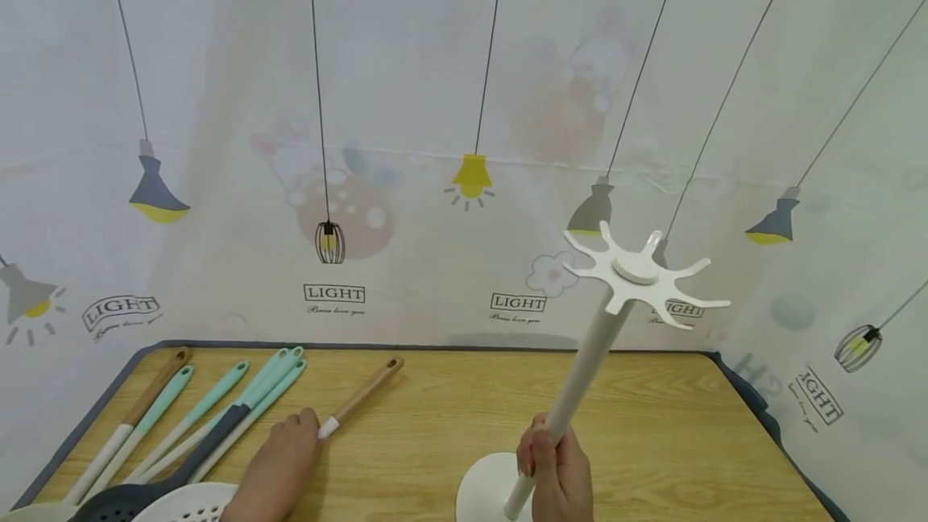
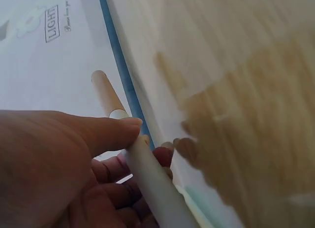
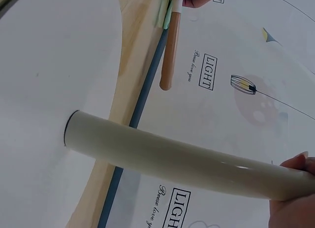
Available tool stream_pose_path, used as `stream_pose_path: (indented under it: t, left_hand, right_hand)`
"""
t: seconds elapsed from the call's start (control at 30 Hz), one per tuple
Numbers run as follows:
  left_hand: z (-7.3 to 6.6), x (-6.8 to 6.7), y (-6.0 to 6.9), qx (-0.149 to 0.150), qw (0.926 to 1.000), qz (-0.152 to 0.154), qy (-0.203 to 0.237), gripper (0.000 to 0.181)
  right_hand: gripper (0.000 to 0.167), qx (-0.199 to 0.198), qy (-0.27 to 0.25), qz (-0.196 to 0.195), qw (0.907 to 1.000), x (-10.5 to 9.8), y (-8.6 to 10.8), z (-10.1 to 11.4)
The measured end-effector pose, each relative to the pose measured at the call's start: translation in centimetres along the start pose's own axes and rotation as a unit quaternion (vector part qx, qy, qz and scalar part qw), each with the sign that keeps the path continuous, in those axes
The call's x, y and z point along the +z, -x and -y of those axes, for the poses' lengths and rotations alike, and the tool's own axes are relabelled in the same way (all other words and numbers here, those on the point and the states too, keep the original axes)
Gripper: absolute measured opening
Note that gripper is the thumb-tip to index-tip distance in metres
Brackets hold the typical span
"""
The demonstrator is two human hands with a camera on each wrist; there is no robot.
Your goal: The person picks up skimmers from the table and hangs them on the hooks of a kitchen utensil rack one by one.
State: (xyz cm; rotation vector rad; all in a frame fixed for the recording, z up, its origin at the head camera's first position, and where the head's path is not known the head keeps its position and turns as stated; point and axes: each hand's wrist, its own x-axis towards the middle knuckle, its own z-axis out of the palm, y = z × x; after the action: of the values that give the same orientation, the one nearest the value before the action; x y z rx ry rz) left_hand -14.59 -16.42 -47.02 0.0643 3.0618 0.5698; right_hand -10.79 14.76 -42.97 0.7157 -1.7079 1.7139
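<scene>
My right hand [image 1: 557, 470] grips the pole [image 1: 590, 353] of a white stand, which tilts to the right. At its top is a white holder with several curved arms [image 1: 634, 272]; its round base [image 1: 487, 490] is at the bottom edge of the head view. In the right wrist view the pole [image 3: 187, 156] runs from the base [image 3: 44, 119] to my fingers. My left hand [image 1: 279, 461] pinches the white shaft [image 2: 152, 183] of a utensil with a wooden handle [image 1: 368, 389], thumb on top. The utensil's lower end is hidden in the head view.
Several utensils with mint-green handles [image 1: 210, 393] and one with a wooden handle [image 1: 155, 385] lie at the table's left. A dark slotted head [image 1: 119, 502] and a white perforated head [image 1: 192, 502] are at the bottom left. A printed curtain [image 1: 435, 264] hangs behind the wooden table [image 1: 406, 457].
</scene>
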Motion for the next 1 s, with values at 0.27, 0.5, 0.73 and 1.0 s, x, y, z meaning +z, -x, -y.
stream_pose_path:
  t: [0.27, 0.5, 0.73, 1.0]
  left_hand:
    - [-0.9, 0.1, 0.6, 0.018, 0.9998, -0.003, 0.002, 0.018]
    - [-2.1, -0.6, 1.0, 0.011, 0.9997, 0.017, 0.015, 0.017]
    - [-3.2, -1.5, 1.3, 0.008, 0.9989, 0.036, 0.030, 0.019]
    - [-4.8, -2.6, 2.0, 0.032, 0.9990, 0.018, 0.026, 0.021]
  right_hand:
    - [0.017, -0.014, -0.012, -0.006, 0.9998, 0.1, 0.1, -0.3]
    - [0.016, -0.017, -0.007, -0.010, 0.9998, 0.1, 0.2, -0.5]
    - [0.017, -0.023, -0.010, -0.005, 0.9997, 0.1, 0.2, -0.6]
    - [0.016, -0.019, -0.004, -0.006, 0.9998, 0.1, 0.2, -0.6]
